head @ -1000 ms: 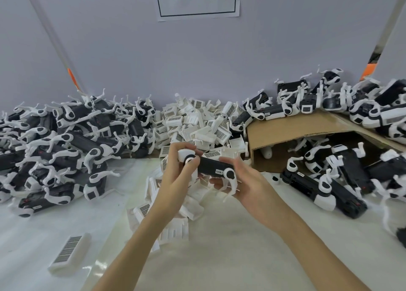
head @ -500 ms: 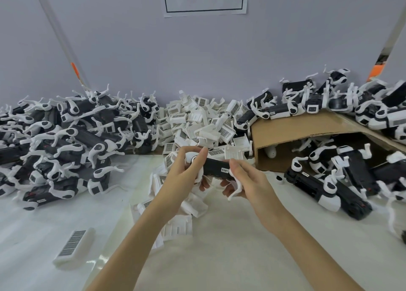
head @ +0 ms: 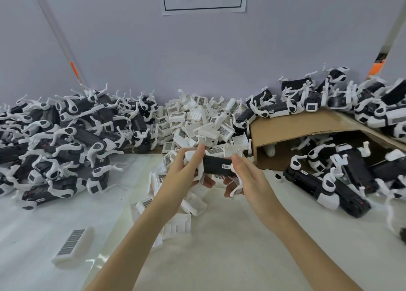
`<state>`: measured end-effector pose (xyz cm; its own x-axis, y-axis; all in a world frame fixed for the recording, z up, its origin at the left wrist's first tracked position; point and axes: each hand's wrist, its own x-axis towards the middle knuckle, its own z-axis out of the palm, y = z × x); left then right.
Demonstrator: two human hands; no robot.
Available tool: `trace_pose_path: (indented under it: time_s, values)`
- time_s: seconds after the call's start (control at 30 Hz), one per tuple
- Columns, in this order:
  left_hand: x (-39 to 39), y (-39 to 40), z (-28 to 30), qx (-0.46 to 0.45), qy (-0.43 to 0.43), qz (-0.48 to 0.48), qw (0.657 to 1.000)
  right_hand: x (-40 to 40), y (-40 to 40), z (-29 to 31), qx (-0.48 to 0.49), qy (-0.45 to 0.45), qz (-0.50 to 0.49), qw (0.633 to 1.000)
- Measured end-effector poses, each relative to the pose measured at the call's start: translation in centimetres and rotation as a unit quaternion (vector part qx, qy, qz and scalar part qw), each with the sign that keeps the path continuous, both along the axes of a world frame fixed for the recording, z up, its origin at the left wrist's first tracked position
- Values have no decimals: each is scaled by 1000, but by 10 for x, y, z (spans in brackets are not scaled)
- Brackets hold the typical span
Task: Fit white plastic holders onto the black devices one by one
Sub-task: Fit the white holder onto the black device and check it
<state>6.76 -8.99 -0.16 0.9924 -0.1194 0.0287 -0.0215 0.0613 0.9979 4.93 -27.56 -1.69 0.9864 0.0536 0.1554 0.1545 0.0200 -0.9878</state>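
The device [head: 216,165] I hold is black with white end parts and a small white label. The loose holders [head: 197,123] are white, many carrying black barcode stripes. Beside them the cardboard box [head: 292,126] is brown.

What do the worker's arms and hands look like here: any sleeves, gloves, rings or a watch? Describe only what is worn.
Both forearms are bare as far as the frame shows, with no sleeves in view. The left hand and right hand wear no gloves. No ring, watch or wristband shows.
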Motion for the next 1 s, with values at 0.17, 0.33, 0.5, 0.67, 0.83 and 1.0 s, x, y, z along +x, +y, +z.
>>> trace_pose_path:
  time_s: [0.17, 0.33, 0.5, 0.67, 0.83, 1.0]
  values:
    - [-1, 8, 4, -4, 75, -51, 996, 3, -3, 2, -45, 56, 1, 997]
    - [5, 16, 3, 22, 30, -44, 998, 6, -9, 0, -54, 11, 29, 998]
    - [6, 17, 2, -29, -83, 5, 996, 4, -15, -2, -134, -92, 58, 985]
    - [-3, -2, -3, -169, -147, 212, 951, -6, 5, -12, -234, -203, 56, 949]
    - [-2, 9, 3, -184, -195, 212, 940, -10, 20, -20, -317, -243, 36, 916]
    - [-5, 7, 4, -152, -218, 171, 949, -6, 19, -25, -314, -247, 20, 917]
